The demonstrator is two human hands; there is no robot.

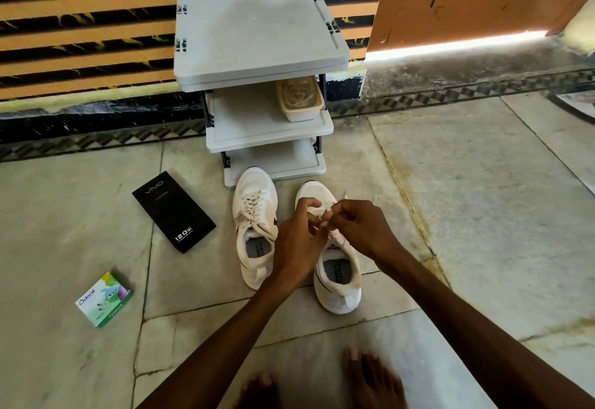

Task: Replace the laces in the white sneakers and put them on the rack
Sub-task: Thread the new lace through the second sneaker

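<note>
At lower centre of the frame, the left hand (pixel 297 238) and right hand (pixel 363 228) meet over a white mesh sneaker (pixel 338 279) on the grey stone floor (pixel 483 215), the fingers (pixel 310 205) of both pinching its white lace (pixel 325 215). The laced second white sneaker (pixel 254 215) stands just left. Beyond, at upper centre, stands the grey plastic shoe rack (pixel 257 35).

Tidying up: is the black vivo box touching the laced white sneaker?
Apart. The head view shows a strip of bare floor between the black vivo box and the laced white sneaker.
</note>
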